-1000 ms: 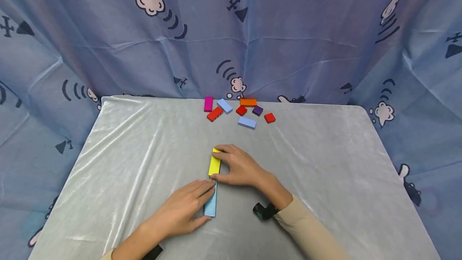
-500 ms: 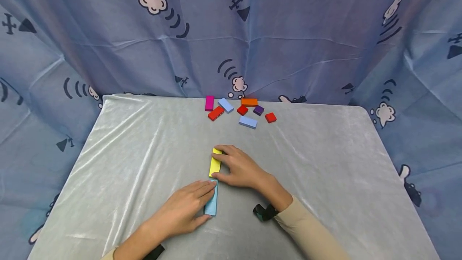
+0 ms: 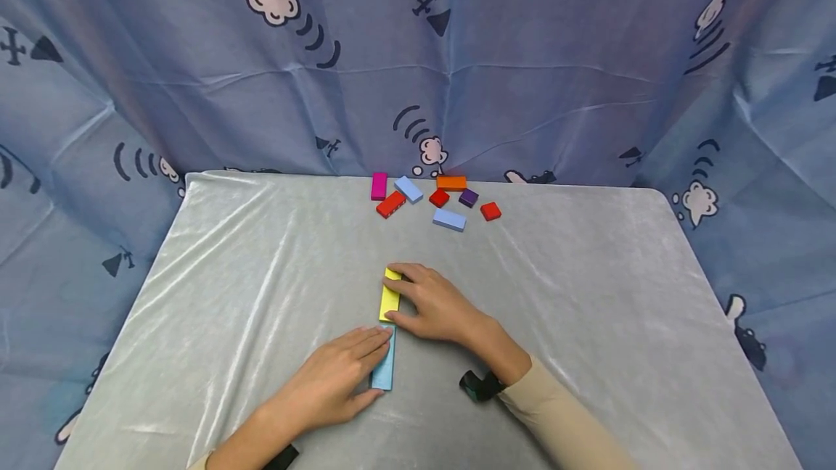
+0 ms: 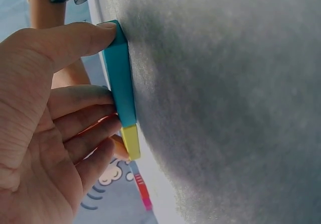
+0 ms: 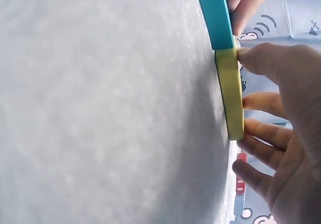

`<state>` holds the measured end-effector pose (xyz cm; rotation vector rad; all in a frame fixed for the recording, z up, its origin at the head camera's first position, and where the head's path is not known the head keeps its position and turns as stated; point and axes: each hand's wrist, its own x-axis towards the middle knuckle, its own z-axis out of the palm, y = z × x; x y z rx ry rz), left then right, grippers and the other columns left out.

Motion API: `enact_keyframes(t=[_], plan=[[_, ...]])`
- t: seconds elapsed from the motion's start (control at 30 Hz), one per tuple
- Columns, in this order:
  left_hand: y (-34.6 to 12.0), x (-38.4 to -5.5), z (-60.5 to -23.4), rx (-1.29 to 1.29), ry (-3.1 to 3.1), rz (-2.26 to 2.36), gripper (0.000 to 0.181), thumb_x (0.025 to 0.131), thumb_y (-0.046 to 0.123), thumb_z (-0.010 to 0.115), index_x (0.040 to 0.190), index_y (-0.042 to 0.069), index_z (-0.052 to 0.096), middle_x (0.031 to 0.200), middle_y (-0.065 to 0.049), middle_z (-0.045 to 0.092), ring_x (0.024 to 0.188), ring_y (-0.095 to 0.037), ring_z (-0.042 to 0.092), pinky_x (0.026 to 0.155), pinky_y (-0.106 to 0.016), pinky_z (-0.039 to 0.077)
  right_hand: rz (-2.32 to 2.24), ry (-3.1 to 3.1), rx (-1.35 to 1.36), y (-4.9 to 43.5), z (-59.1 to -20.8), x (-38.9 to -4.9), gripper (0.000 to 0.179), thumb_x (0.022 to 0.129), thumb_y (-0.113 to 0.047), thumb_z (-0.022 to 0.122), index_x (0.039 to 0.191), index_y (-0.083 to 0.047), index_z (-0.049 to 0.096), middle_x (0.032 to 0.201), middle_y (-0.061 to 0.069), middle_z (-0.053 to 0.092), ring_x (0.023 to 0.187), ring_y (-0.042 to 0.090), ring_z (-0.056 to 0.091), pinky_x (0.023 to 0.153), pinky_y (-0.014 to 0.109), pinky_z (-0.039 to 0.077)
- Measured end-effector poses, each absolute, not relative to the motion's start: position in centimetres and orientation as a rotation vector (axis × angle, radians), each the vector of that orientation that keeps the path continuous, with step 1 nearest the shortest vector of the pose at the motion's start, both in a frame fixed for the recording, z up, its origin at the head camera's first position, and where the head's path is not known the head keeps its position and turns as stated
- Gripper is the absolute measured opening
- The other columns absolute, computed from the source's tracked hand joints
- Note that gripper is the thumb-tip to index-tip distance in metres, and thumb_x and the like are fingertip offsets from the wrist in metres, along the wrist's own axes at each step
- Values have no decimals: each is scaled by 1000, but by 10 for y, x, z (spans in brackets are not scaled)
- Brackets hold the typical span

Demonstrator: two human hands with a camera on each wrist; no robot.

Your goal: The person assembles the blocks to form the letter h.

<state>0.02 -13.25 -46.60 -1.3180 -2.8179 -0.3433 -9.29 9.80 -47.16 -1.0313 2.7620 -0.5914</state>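
Note:
Two rectangular blocks lie end to end on the cloth, a light blue one (image 3: 383, 370) nearer and a yellow one (image 3: 390, 301) beyond it. My left hand (image 3: 329, 379) holds the light blue block lengthwise, thumb at its near end and fingertips by its far end. With thumb and fingers spread along the yellow block, my right hand (image 3: 436, 304) grips it by its two ends. In the right wrist view, the yellow block (image 5: 230, 96) meets the blue block (image 5: 215, 18) at one end, with at most a thin seam between them.
Several loose blocks lie near the table's back edge: magenta (image 3: 379, 186), orange (image 3: 451, 183), purple (image 3: 468, 198), red (image 3: 390, 204) and pale blue (image 3: 449, 220) among them. A patterned blue curtain (image 3: 542, 78) hangs behind and beside the grey cloth-covered table (image 3: 575, 274).
Both hands keep nearly the same place and hold. The light blue block's far end shows a little more beside the left fingertips; the head view has shifted slightly.

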Motion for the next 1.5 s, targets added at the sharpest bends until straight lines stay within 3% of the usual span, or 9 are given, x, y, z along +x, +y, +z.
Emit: enact_keyframes(t=[0.57,0.9,1.13,1.5], plan=[[-133,2,-467,-1283,-2823,-370,66,89,40,85,139,1,67,153,-11,62,141,-25,61,118,-40,52,-574,2787,-1123,97,-473,-84,56,101,-34,71,149,-8,62,157,15,55,147,32,53,124,50,45],[-133,2,-468,-1287,-2808,-370,67,89,41,85,140,1,67,154,-10,61,141,-24,61,119,-40,51,-598,2802,-1088,96,-472,-83,55,98,-34,75,144,-5,65,155,12,58,145,29,56,124,48,46],[-130,-1,-467,-1273,-2763,-345,65,92,51,79,135,3,70,147,-7,65,140,-23,60,123,-47,46,-619,2818,-1090,98,-472,-85,53,97,-34,77,141,-5,68,152,10,61,143,28,57,122,48,48],[-120,-11,-461,-1237,-2790,-273,50,97,45,76,130,8,74,135,-3,71,127,-18,66,119,-47,49,-787,2741,-1023,107,-468,-94,45,100,-31,74,139,-9,70,150,7,63,141,26,58,121,46,50]])
